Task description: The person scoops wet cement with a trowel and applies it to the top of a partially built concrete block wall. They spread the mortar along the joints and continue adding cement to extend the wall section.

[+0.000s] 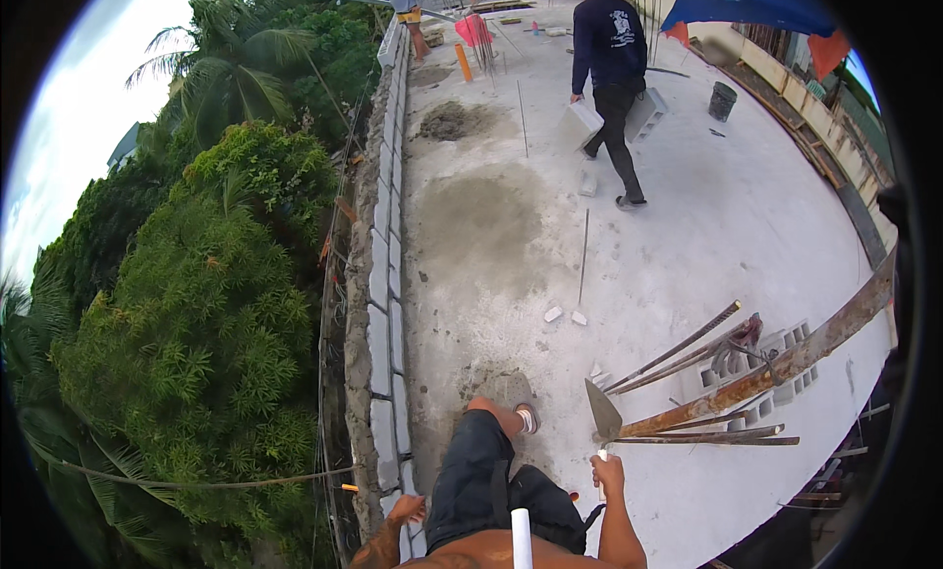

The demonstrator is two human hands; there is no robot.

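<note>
Trowel (602,412) is clamped by its handle in right hand (608,474); left hand (406,510) is kept apart near wall (379,333), grip can't be told. Low wall laid; more seemingly left, blocks (646,115) being carried by co-worker (611,53).

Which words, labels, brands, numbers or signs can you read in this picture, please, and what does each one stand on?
None can be read.
Dark shirt on the person walking ahead: a white print on the back, too small and blurred to read.
Black bucket: too small to tell whether it is marked.
Trowel in the right hand: no writing that I can make out.
</note>
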